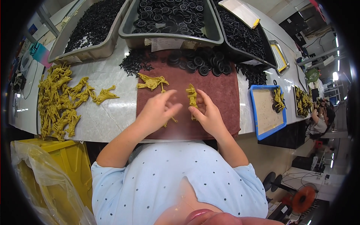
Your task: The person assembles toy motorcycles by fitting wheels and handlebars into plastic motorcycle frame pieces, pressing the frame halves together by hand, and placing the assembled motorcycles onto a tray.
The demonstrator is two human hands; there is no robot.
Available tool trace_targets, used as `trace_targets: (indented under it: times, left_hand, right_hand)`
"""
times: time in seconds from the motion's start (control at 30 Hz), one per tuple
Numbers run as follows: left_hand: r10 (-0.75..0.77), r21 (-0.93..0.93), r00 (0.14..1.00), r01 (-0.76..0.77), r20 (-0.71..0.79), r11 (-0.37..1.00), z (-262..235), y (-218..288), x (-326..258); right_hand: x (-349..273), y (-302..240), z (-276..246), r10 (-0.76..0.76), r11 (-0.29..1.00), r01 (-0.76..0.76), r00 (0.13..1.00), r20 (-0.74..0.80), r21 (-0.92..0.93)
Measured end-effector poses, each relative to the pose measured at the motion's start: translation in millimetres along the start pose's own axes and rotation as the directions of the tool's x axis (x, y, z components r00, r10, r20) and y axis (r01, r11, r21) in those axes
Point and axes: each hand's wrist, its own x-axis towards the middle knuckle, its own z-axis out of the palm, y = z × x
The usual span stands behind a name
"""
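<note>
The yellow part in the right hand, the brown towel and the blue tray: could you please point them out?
yellow part [192, 96], head view, its upper body.
brown towel [221, 93], head view, bare right area.
blue tray [256, 112], head view, left rim.

**Hidden and unclear around the hands**

Left hand [155, 110] blurred; covers most of a thin yellow piece [170, 120] beneath it. Right hand [208, 114] hides the lower end of the yellow plastic part [192, 96]. Grey trays [170, 37] beyond the hands cut by top edge. Far-right person [318, 122] too small to read.
</note>
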Motion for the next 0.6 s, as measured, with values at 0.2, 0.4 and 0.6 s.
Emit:
trace_targets:
  times: [0.2,0.4,0.6]
  left_hand:
    - [-0.023,-0.669,0.985,0.132,0.168,0.731,21,8,2]
    - [0.042,-0.404,0.992,0.01,0.119,0.915,28,-3,4]
    - [0.044,-0.513,0.957,0.115,0.287,0.85,20,6,7]
  right_hand:
    - [-13,-22,4,-0.119,0.914,0.072,0.988,0.095,0.4]
    - [-19,-9,1,-0.156,0.953,0.1,0.971,0.18,0.287]
    - [-25,-18,2,-0.198,0.966,0.177,0.975,0.098,0.189]
